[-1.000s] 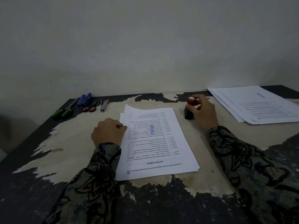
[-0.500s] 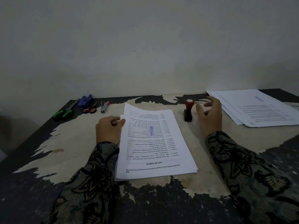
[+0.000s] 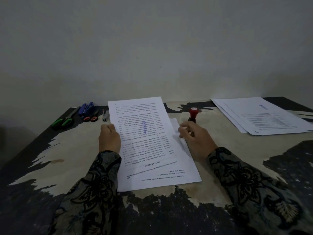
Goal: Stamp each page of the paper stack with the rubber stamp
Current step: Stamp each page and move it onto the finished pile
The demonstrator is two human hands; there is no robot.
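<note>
Top sheet [image 3: 142,126], already stamped blue, lifted off the stack [image 3: 162,177], pinched at both long edges by left hand [image 3: 109,139] and right hand [image 3: 196,141]. Stamp [image 3: 193,114] upright just beyond the right hand, nearer it; done pile [image 3: 264,114] farther right of the stamp

red-topped stamp [image 3: 193,114], green-handled scissors [image 3: 62,121], floral sleeves [image 3: 94,187]

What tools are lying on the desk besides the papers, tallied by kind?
Scissors: 2, green-handled scissors and red-handled scissors
Staplers: 2, blue stapler and grey stapler
Rubber stamps: 1, rubber stamp
Total: 5
</note>
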